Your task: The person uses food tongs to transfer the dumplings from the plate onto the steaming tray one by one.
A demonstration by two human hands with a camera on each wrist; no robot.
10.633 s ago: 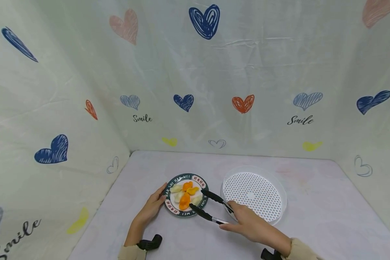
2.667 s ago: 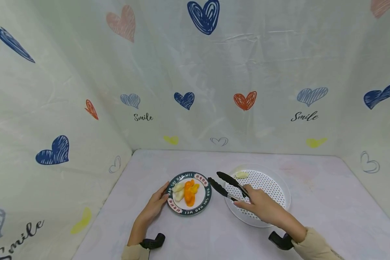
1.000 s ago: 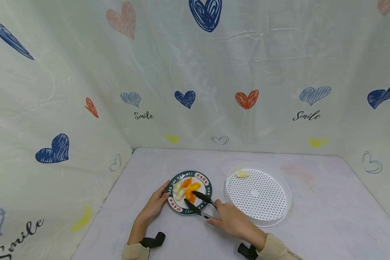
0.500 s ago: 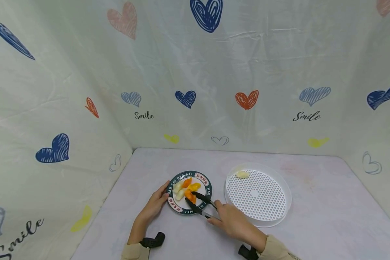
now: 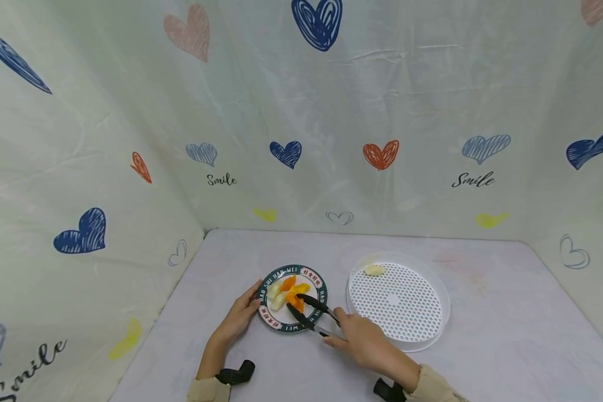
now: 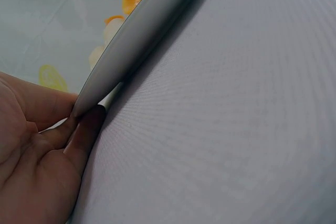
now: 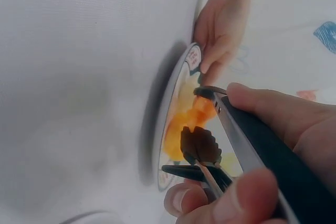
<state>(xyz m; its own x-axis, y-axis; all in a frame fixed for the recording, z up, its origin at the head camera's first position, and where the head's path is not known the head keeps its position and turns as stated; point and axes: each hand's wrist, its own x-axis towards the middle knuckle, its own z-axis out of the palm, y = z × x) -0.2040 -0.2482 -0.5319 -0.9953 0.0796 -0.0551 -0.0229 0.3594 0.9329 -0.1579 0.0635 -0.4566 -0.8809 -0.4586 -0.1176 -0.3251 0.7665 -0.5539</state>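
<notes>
At the left rim of a round plate [image 5: 266, 317] with a green patterned border, my left hand [image 5: 240, 312] pinches the edge; in the left wrist view its fingers lie above and below the rim. Orange, yellow and pale pieces are on the plate. My right hand [image 5: 364, 340] grips black-tipped metal tongs [image 5: 320, 307] from the right. The tongs' tips stand on either side of an orange piece [image 5: 295, 301] at the front of the pile; whether they squeeze it is unclear. Behind it lie a yellow piece [image 5: 301, 288], another orange piece [image 5: 288, 283] and pale pieces [image 5: 277, 301].
A round white perforated tray [image 5: 397, 307] stands right of the plate, with one pale piece [image 5: 374, 270] near its far left edge. The pale table [image 5: 502, 335] runs back to a heart-printed curtain [image 5: 331, 111]. Both wrists wear black camera mounts.
Since the oldest frame, a pale piece has gone from the plate to the tray. The tongs were over the tray, then returned to the plate. Lately they have barely moved; the left hand stays put.
</notes>
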